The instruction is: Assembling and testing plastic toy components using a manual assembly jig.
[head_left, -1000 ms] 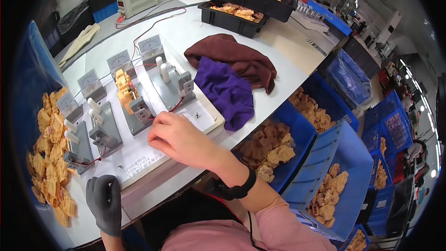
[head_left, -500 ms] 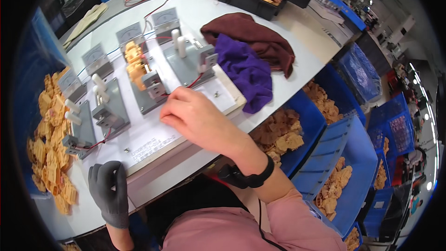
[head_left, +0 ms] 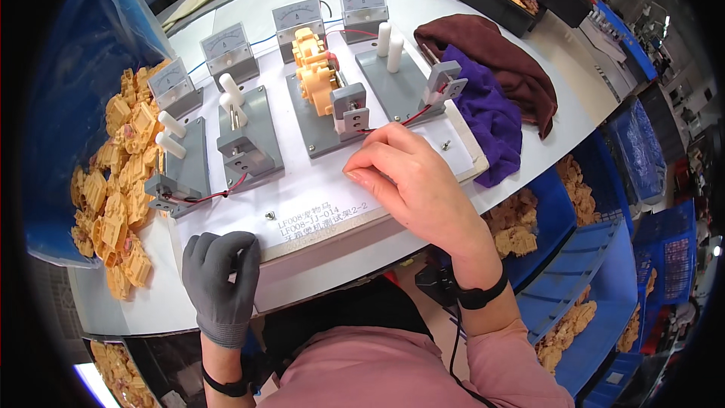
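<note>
My bare right hand (head_left: 411, 181) is bent over the white board (head_left: 317, 189), fingertips drawn together just in front of the second fixture from the right. Nothing shows between them. On that fixture's grey plate (head_left: 321, 140) sits a yellow-orange plastic gearbox (head_left: 316, 79), beside a small metal block (head_left: 350, 109) with a red wire. At the board's front left corner, my left hand (head_left: 223, 283) in a grey glove is loosely curled, with nothing visible in it. The other fixtures carry paired white pegs (head_left: 232, 89) and no gearbox. Analog meters (head_left: 298, 17) stand behind the fixtures.
Many yellow-orange gearboxes (head_left: 113, 196) spill from a blue bin (head_left: 68, 98) on the left. Brown (head_left: 498, 53) and purple (head_left: 483, 117) cloths lie right of the board. A black tray (head_left: 483, 0) of parts stands behind. Blue bins (head_left: 559, 227) of parts sit lower right.
The view has shifted, so the board and fixtures appear farther right. Both hands keep about the same places at the board, and the gearbox remains on its fixture.
</note>
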Demonstrator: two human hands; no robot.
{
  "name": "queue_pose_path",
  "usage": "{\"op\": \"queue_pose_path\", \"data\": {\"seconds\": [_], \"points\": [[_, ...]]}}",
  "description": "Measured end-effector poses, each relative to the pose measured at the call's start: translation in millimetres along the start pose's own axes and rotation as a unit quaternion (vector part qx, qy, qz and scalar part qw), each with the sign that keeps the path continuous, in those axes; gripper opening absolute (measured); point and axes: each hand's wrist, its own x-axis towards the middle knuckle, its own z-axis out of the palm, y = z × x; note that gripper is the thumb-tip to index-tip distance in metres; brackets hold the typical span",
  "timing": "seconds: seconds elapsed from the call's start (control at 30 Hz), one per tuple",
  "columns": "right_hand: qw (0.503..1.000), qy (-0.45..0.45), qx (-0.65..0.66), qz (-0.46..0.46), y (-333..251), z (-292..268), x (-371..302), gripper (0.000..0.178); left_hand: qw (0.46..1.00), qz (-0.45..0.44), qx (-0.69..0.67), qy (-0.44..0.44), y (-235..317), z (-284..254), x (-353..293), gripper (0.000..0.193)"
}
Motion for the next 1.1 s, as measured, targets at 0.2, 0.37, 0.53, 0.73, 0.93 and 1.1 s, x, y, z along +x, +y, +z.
{"op": "queue_pose_path", "data": {"seconds": [0.2, 0.37, 0.53, 0.73, 0.93, 1.1], "points": [[1.000, 0.003, -0.004, -0.001, -0.6, -0.1, 0.6, 0.008, 1.000, 0.015, -0.002, -0.010, 0.3, -1.4, 0.3, 0.011], [1.000, -0.006, -0.015, 0.004, -1.2, -1.9, 0.1, 0.008, 1.000, -0.005, -0.006, 0.002, 2.2, -0.1, 1.1, 0.014], [1.000, -0.006, -0.017, 0.005, -0.4, -1.3, -0.6, 0.008, 1.000, -0.007, -0.002, 0.002, 2.6, -0.2, 1.6, 0.013], [1.000, -0.010, -0.018, 0.005, -0.9, -1.4, -0.5, 0.008, 1.000, -0.012, -0.002, 0.004, 2.4, 0.0, 0.2, 0.013], [1.000, 0.000, -0.011, -0.002, -0.9, -1.2, -1.2, 0.008, 1.000, -0.003, 0.002, 0.005, 1.8, 1.6, 1.0, 0.014], [1.000, 0.007, -0.014, -0.024, 2.9, 0.5, -1.0, 0.008, 1.000, 0.004, 0.007, 0.015, -1.6, 2.8, -0.9, 0.014]]}}
